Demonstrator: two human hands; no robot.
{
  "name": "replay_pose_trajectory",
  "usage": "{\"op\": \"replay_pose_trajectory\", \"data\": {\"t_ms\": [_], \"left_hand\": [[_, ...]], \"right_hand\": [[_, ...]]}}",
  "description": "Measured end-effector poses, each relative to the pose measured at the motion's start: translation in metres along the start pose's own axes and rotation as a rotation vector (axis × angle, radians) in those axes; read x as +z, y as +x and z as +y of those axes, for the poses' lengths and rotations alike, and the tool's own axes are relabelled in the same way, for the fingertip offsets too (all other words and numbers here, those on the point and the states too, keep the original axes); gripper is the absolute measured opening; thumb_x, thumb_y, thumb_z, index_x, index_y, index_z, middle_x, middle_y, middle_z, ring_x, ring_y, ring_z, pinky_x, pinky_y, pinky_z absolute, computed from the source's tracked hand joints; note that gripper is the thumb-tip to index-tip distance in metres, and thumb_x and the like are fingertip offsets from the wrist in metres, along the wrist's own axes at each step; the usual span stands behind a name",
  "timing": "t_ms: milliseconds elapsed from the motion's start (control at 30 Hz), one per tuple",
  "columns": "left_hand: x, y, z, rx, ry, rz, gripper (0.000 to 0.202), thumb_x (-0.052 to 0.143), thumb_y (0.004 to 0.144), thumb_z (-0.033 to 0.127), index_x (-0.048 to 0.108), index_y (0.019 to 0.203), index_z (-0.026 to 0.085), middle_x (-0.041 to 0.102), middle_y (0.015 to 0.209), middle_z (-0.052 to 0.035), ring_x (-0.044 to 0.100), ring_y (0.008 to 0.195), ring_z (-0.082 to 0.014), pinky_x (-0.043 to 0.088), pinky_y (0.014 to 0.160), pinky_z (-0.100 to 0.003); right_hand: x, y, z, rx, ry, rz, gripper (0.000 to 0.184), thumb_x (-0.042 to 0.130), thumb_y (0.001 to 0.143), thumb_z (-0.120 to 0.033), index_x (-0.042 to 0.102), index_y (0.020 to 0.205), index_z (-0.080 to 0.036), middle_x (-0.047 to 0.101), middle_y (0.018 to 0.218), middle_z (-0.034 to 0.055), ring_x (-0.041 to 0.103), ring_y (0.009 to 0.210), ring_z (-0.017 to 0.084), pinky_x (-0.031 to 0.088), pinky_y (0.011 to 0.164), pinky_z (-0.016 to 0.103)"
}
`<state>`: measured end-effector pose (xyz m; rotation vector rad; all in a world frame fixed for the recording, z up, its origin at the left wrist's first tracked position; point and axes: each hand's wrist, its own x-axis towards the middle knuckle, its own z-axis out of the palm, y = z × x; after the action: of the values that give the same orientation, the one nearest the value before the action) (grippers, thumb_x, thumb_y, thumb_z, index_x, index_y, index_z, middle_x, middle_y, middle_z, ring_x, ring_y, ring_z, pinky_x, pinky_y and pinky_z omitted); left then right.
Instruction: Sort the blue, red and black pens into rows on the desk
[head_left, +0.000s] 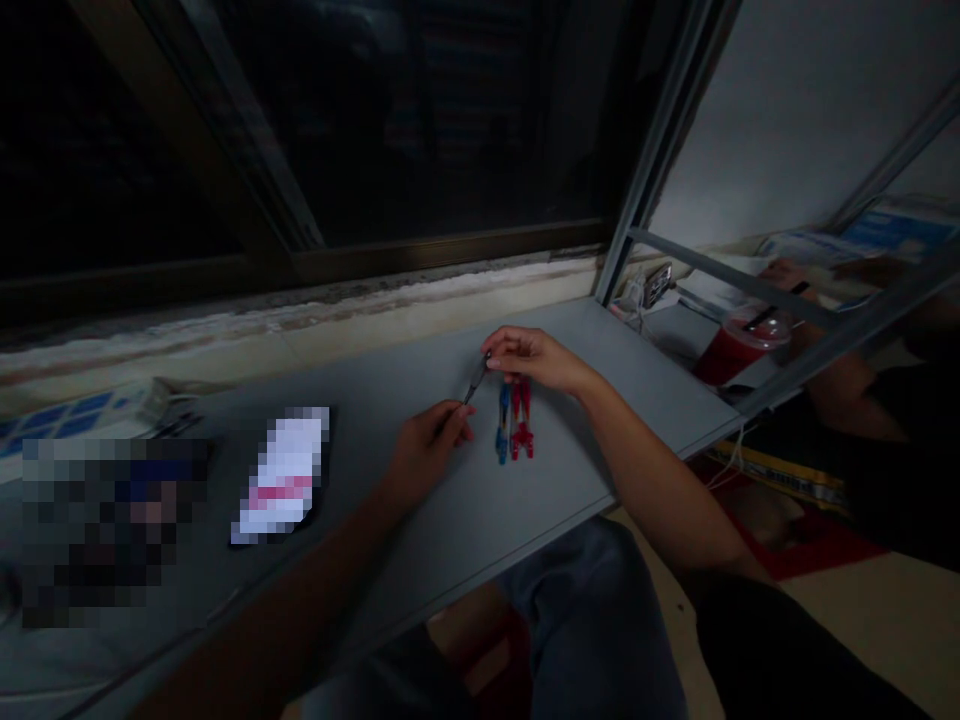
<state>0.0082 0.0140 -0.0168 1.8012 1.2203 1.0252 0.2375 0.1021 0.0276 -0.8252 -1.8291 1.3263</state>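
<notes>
Two legs in blue-grey trousers at the bottom edge, below the front of a grey desk, with a black sleeve at lower right. Over the desk, bare forearms from either side. At centre, a left hand, fingers curled closed on the lower end of a slim dark pen-shaped tool; slightly farther off and to the right, a right hand, thumb and fingertips pinching the upper end. Just below the right hand, flat on the desk, blue and red pen-shaped tools side by side, exact count hard to tell in dim light. Well to the left, a phone with a bright, blurred-out screen, then a pixelated patch and a white and blue box. Behind, a pale window ledge and a dark window. At right, beyond a metal frame, a lidded clear cup of red drink with a black straw, another person's hand, blue and white packs, and a pale wall
</notes>
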Motion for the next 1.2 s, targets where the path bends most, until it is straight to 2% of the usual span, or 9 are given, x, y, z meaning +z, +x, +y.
{"op": "replay_pose_trajectory", "data": {"t_ms": [133,267,400,533,600,767,833,967,1200], "left_hand": [[0.001,0.001,-0.002,-0.006,0.012,-0.019,0.038,0.051,0.099,0.051,0.072,0.097,0.02,0.072,0.073,-0.0018,0.066,0.067,-0.0166,0.054,0.069,-0.028],[0.003,0.001,-0.002,-0.016,0.005,0.005,0.039,0.05,0.1,0.053,0.072,0.098,0.021,0.072,0.072,-0.0013,0.065,0.067,-0.0167,0.053,0.068,-0.028],[0.005,0.0,-0.001,-0.021,-0.011,-0.019,0.038,0.051,0.099,0.052,0.072,0.094,0.02,0.072,0.072,-0.0008,0.065,0.065,-0.016,0.053,0.067,-0.027],[0.006,-0.001,-0.002,-0.036,-0.001,-0.01,0.038,0.048,0.101,0.049,0.072,0.1,0.02,0.071,0.072,0.0003,0.064,0.064,-0.0148,0.052,0.066,-0.026],[0.006,-0.002,-0.001,-0.037,0.005,-0.002,0.036,0.048,0.102,0.047,0.072,0.098,0.02,0.071,0.072,0.0002,0.064,0.065,-0.0146,0.052,0.067,-0.025],[0.006,-0.007,0.002,-0.017,0.087,-0.004,0.032,0.053,0.103,0.044,0.071,0.092,0.021,0.073,0.075,0.0009,0.063,0.064,-0.0136,0.05,0.067,-0.025],[0.007,-0.009,0.002,0.002,0.119,-0.004,0.029,0.053,0.104,0.042,0.072,0.096,0.021,0.074,0.076,0.001,0.064,0.065,-0.0134,0.051,0.069,-0.025],[0.008,-0.008,0.0,-0.008,0.125,0.01,0.029,0.052,0.107,0.04,0.073,0.103,0.021,0.076,0.079,0.0007,0.066,0.066,-0.0138,0.051,0.069,-0.025],[0.008,-0.009,-0.001,0.037,0.187,0.006,0.026,0.053,0.108,0.034,0.074,0.099,0.02,0.078,0.08,-0.0006,0.07,0.07,-0.0145,0.052,0.075,-0.025]], "right_hand": [[-0.002,0.0,0.002,0.056,-0.152,0.026,0.054,0.068,0.09,-0.065,0.056,0.068,-0.018,0.057,0.052,-0.0031,0.046,0.045,0.008,0.037,0.048,0.023],[0.0,-0.002,-0.002,-0.011,-0.053,-0.026,0.05,0.084,0.073,-0.063,0.064,0.082,-0.018,0.071,0.072,-0.0017,0.053,0.053,0.008,0.043,0.054,0.022],[0.0,-0.005,-0.003,0.113,-0.189,0.0,0.057,0.067,0.089,-0.066,0.057,0.061,-0.018,0.052,0.045,-0.0033,0.042,0.042,0.009,0.035,0.047,0.024],[0.0,-0.006,-0.001,0.025,-0.098,-0.046,0.043,0.082,0.08,-0.054,0.073,0.1,-0.017,0.071,0.069,-0.0007,0.057,0.055,0.011,0.044,0.055,0.023],[0.001,-0.006,0.0,0.042,-0.079,-0.063,0.038,0.08,0.083,-0.053,0.073,0.095,-0.017,0.073,0.073,0.0017,0.059,0.057,0.011,0.046,0.056,0.024],[0.005,-0.007,0.004,0.119,-0.21,-0.023,0.05,0.071,0.091,-0.058,0.062,0.064,-0.018,0.055,0.047,-0.0033,0.046,0.042,0.009,0.037,0.047,0.024],[0.005,-0.008,0.005,0.141,-0.205,-0.025,0.049,0.069,0.092,-0.058,0.065,0.066,-0.017,0.056,0.047,-0.0031,0.046,0.042,0.009,0.038,0.046,0.024],[-0.002,-0.007,0.002,0.087,-0.05,-0.049,0.035,0.083,0.081,-0.048,0.077,0.094,-0.017,0.075,0.074,0.001,0.059,0.054,0.01,0.046,0.052,0.024],[-0.003,-0.007,0.014,0.124,-0.061,-0.01,0.031,0.084,0.083,-0.047,0.078,0.085,-0.016,0.074,0.07,0.0046,0.058,0.056,0.012,0.043,0.055,0.028]]}}
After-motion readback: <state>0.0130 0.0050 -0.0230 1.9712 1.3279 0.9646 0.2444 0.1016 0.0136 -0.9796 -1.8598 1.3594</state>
